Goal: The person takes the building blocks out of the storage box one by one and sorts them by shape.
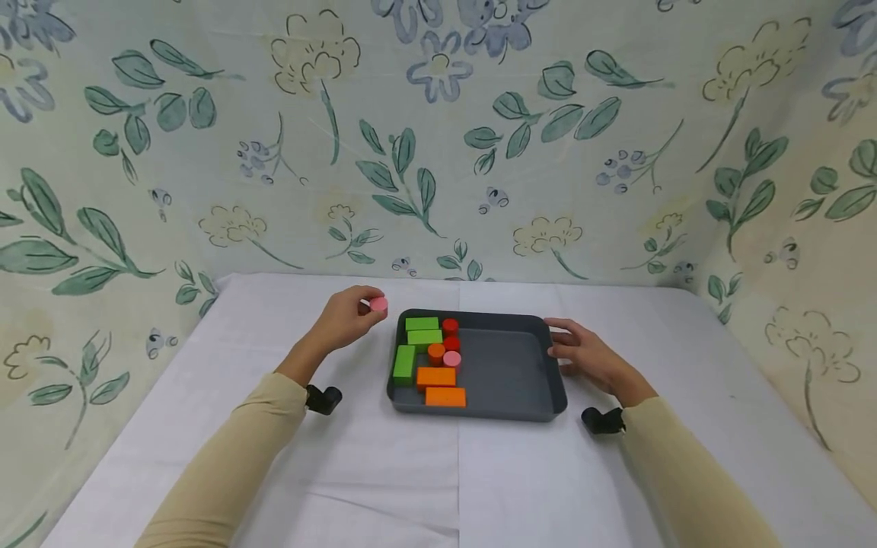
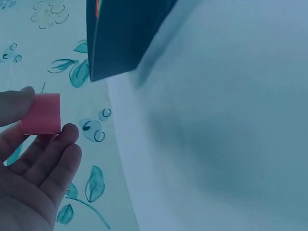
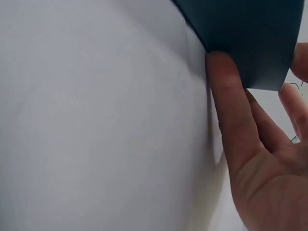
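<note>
My left hand [image 1: 349, 316] pinches a pink cylinder [image 2: 42, 114] between thumb and fingers, held up just left of the dark grey tray [image 1: 510, 365]. My right hand [image 1: 585, 354] is at the tray's right end, its fingers fairly straight. In the right wrist view its fingers [image 3: 226, 86] touch the tray's outer wall [image 3: 255, 43]. Inside the tray's left half lie three green blocks [image 1: 404, 365] and two orange blocks [image 1: 445, 396]. Beside them stand two red cylinders [image 1: 450, 326], an orange cylinder [image 1: 436, 354] and another pink cylinder [image 1: 452, 359].
A white cloth [image 1: 384, 472] covers the table under the tray. Behind and at both sides hangs a floral fabric [image 1: 438, 190]. Small black wrist cameras stick out from the left wrist [image 1: 324, 399] and the right wrist [image 1: 603, 420].
</note>
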`<state>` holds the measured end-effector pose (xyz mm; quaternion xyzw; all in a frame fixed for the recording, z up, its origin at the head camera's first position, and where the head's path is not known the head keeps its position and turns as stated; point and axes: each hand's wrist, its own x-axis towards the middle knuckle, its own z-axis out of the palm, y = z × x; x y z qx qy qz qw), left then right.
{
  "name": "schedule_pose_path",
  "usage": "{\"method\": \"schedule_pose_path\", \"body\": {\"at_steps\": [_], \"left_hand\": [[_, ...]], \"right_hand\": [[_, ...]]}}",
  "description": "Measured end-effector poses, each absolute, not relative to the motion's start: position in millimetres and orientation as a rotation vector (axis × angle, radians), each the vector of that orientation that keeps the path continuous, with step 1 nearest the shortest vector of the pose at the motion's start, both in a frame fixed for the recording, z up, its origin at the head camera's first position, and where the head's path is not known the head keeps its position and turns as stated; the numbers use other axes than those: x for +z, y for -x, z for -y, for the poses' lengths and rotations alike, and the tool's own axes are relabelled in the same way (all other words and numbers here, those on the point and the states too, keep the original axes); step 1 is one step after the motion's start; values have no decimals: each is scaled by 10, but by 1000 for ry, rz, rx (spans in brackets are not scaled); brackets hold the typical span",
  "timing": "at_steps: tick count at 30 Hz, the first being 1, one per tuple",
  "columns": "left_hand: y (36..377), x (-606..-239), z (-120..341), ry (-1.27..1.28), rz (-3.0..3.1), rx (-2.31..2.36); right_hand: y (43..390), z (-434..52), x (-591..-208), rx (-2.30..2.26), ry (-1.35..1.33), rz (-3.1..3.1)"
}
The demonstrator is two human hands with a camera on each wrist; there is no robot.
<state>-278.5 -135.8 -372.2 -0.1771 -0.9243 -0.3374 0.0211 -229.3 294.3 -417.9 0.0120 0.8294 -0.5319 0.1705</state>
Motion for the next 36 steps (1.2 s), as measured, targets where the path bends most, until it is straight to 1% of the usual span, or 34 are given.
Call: {"method": "schedule_pose_path", "body": {"at_steps": [5, 12, 26, 36], "left_hand": [[2856, -3844, 1413, 492, 2957, -990], [2948, -3997, 1359, 398, 3019, -980], [3051, -4166, 1240, 402, 3073, -1072], [3082, -4178, 1226, 379, 3090, -1091]], "right_hand": [[2286, -2947, -4186, -1518, -89, -2380], [2289, -2943, -4175, -1528, -98, -2377], [2272, -2972, -4219, -1527, -94, -2360], [2307, -2964, -4182, -1530, -56, -2317]]}}
